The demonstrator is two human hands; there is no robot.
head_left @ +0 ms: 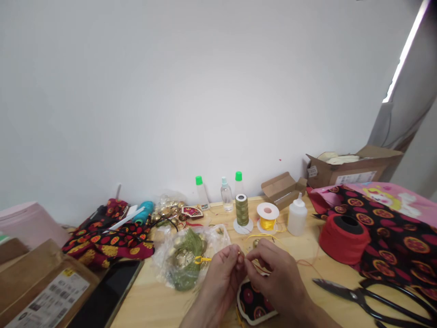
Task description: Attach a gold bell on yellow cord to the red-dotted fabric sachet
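Yellow cord (202, 259) lies roughly left to right, low over the wooden table (153, 300), its loose loop poking out left of the left hand (221, 278) towards the clear bag of green tassels (186, 271). Both hands are narrowed to a fingertip pinch on it where they meet, the right hand (278, 278) closing in from the other side. The patterned sachet (254, 305) lies just beneath them

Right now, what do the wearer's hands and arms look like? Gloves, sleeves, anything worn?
Both are bare. The left hand and right hand have no gloves, and no rings show. The left forearm and right forearm are uncovered down to the frame edge, with no sleeves, watch, bands or markings in view.
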